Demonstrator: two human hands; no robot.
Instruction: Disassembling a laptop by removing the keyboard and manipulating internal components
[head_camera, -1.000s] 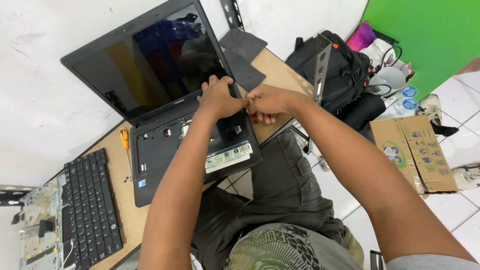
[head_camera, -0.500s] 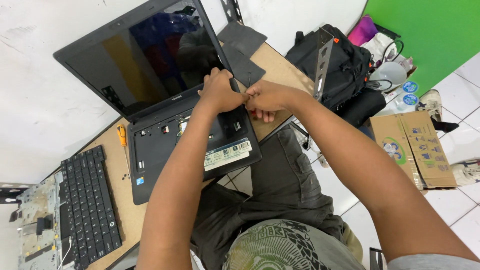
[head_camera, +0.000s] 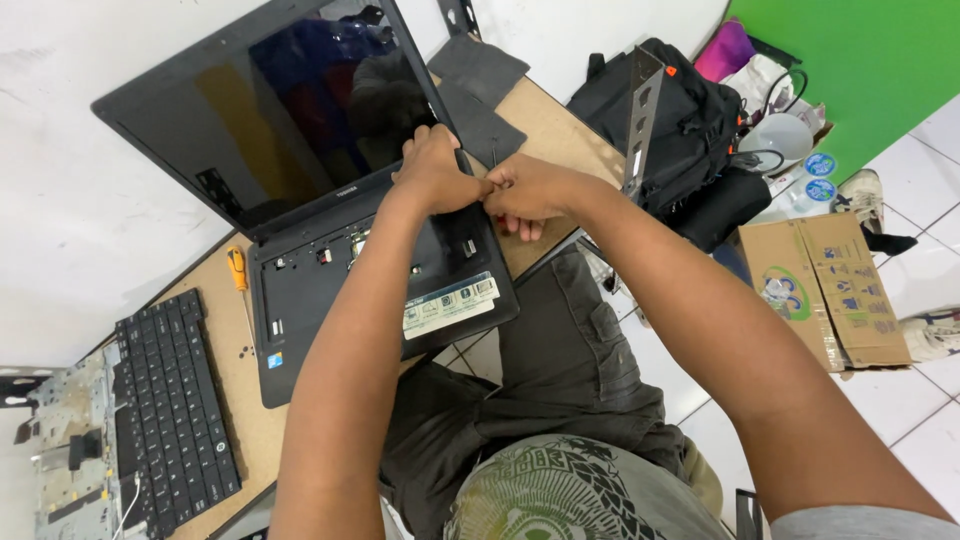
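Where the wooden table (head_camera: 250, 430) runs off at the far left, a bare metal chassis plate (head_camera: 60, 450) lies beside a detached black keyboard (head_camera: 170, 400). Just right of the keyboard, a yellow-handled screwdriver (head_camera: 236, 268) rests on the table, close to the corner of the laptop base. The black laptop (head_camera: 300, 300) stands open with its dark screen (head_camera: 270, 120) tilted back, and its base shows an open tray where the keyboard would sit, with a label sticker (head_camera: 450, 303) near the front edge. At the base's right rear corner, by the hinge, the left hand (head_camera: 432, 170) is curled and pressing down on the laptop, fingers bent narrow. Touching it, the right hand (head_camera: 530, 190) is closed in a pinch at the same corner; what it pinches is too small to tell. Behind the hands lie two dark grey flat pads (head_camera: 480, 90). Farther right, a black backpack (head_camera: 690, 130) sits on the floor, then a flattened cardboard box (head_camera: 830, 280) on the white tiles.
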